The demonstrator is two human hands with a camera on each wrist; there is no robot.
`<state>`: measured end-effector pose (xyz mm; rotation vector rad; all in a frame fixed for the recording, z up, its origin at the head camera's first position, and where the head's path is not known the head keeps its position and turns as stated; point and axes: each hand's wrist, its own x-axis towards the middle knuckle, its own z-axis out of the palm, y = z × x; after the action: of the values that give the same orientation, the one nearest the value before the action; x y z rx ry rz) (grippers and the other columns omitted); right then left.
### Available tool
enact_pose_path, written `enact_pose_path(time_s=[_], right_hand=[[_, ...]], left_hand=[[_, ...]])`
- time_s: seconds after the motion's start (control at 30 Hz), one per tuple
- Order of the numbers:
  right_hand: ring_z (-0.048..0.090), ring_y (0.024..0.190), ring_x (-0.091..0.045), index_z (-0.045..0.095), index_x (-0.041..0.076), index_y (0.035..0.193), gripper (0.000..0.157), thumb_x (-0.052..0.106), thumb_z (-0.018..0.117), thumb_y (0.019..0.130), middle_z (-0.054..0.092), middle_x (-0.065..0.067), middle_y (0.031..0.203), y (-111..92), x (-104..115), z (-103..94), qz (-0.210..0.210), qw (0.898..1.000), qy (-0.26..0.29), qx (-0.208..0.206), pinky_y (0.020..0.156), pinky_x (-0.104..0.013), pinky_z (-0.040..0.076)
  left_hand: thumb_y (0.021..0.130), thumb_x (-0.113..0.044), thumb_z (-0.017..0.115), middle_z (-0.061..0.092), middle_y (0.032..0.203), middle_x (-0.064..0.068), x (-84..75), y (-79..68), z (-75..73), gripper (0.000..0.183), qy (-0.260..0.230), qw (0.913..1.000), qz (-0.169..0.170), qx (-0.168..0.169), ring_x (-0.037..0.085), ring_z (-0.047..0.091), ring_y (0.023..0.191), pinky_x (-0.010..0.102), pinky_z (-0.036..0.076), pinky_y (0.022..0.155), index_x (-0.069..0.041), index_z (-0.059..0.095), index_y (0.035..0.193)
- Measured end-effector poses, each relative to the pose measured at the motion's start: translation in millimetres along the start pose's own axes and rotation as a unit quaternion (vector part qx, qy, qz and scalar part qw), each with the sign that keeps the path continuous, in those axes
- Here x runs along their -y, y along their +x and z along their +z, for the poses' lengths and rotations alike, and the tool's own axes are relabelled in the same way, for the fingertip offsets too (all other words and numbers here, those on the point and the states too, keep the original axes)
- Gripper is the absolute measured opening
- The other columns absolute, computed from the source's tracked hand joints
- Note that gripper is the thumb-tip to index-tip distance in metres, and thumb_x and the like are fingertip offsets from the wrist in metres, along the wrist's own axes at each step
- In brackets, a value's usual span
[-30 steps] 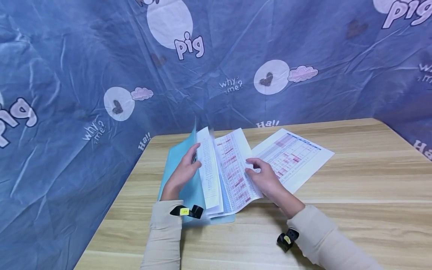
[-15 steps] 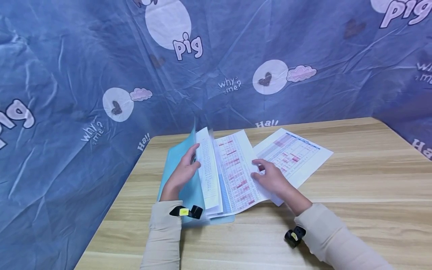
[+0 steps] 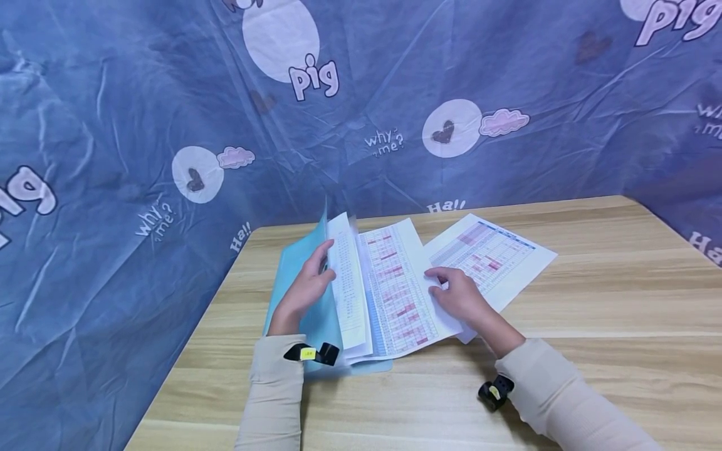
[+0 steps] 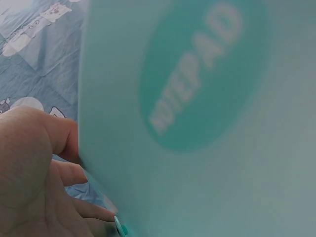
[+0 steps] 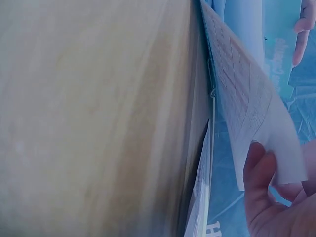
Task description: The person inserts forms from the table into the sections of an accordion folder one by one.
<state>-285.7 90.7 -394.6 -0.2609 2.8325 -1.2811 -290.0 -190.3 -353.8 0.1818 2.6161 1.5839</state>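
Note:
A light-blue folder (image 3: 293, 260) stands partly open at the left of the table, printed sheets (image 3: 348, 282) upright between its covers. My left hand (image 3: 304, 285) grips the raised front cover by its edge. In the left wrist view that cover (image 4: 247, 182) bears a darker oval reading "NOTEPAD". My right hand (image 3: 459, 294) pinches the right edge of a table-printed sheet (image 3: 395, 288) with red cells. This sheet fans out from the folder, and in the right wrist view the sheet (image 5: 247, 89) bends, its free corner between thumb and fingers.
Another printed sheet (image 3: 519, 263) lies flat on the wooden table (image 3: 609, 313), behind my right hand and partly covered by the held sheet. A blue patterned cloth (image 3: 361, 94) hangs behind the table and along its left side.
My right hand has moved a little to the right, drawing the pinched sheet's edge outward so more of its printed face shows. The left hand and folder stay in place.

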Motion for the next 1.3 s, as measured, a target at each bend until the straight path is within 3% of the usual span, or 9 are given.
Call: enact_pose_path(time_s=[0.13,0.3,0.5,0.83,0.97,1.3], right_hand=[[0.051,0.117,-0.041,0.061,-0.001,0.121,0.035,0.003,0.055,0.088,0.056,-0.027,0.125,1,-1,-0.4,-0.008,1.000,0.000,-0.009,0.092,-0.051,0.043],[0.059,0.101,-0.033,0.061,0.000,0.121,0.034,0.003,0.054,0.088,0.059,-0.024,0.122,0,-2,-1.6,-0.010,0.999,0.031,-0.036,0.084,-0.044,0.047],[0.056,0.107,-0.032,0.060,0.000,0.124,0.035,0.005,0.052,0.090,0.058,-0.024,0.123,0,-2,-2.9,0.010,0.995,0.081,-0.057,0.090,-0.045,0.044],[0.055,0.106,-0.029,0.058,0.001,0.126,0.036,0.004,0.053,0.090,0.057,-0.023,0.121,0,2,2.3,0.038,0.988,0.139,-0.054,0.088,-0.038,0.044],[0.056,0.103,-0.027,0.058,0.001,0.126,0.036,0.005,0.053,0.090,0.057,-0.022,0.120,-1,4,5.3,0.043,0.987,0.150,-0.050,0.084,-0.034,0.046],[0.050,0.110,-0.028,0.060,0.002,0.124,0.035,0.004,0.054,0.089,0.057,-0.020,0.121,-5,8,13.7,0.043,0.986,0.156,-0.042,0.090,-0.039,0.043]], left_hand=[[0.093,-0.009,0.039,0.017,0.157,0.001,-0.6,-0.8,-0.4,0.063,-0.002,1.0000,0.002,0.002,0.023,0.013,0.145,0.051,0.016,0.113,-0.021,0.018,0.151],[0.093,-0.009,0.040,0.017,0.157,0.001,-0.8,-0.5,-0.4,0.063,-0.001,1.0000,0.005,0.002,0.023,0.013,0.145,0.051,0.016,0.113,-0.022,0.018,0.151],[0.093,-0.007,0.040,0.017,0.157,0.001,0.4,0.6,-1.0,0.063,-0.001,1.0000,0.004,0.000,0.024,0.013,0.145,0.051,0.016,0.113,-0.019,0.018,0.151],[0.094,-0.005,0.038,0.013,0.158,0.003,-6.7,-1.6,-3.4,0.063,-0.006,1.0000,0.001,0.006,0.024,0.009,0.146,0.048,0.014,0.114,-0.016,0.015,0.152],[0.094,-0.006,0.038,0.014,0.158,0.002,-1.5,0.4,-3.4,0.063,-0.005,1.0000,0.008,-0.001,0.023,0.011,0.145,0.049,0.014,0.114,-0.019,0.017,0.152],[0.094,-0.005,0.037,0.015,0.158,0.002,0.3,0.5,-3.7,0.064,-0.011,0.9999,0.008,0.003,0.022,0.010,0.145,0.049,0.014,0.114,-0.018,0.014,0.152]])
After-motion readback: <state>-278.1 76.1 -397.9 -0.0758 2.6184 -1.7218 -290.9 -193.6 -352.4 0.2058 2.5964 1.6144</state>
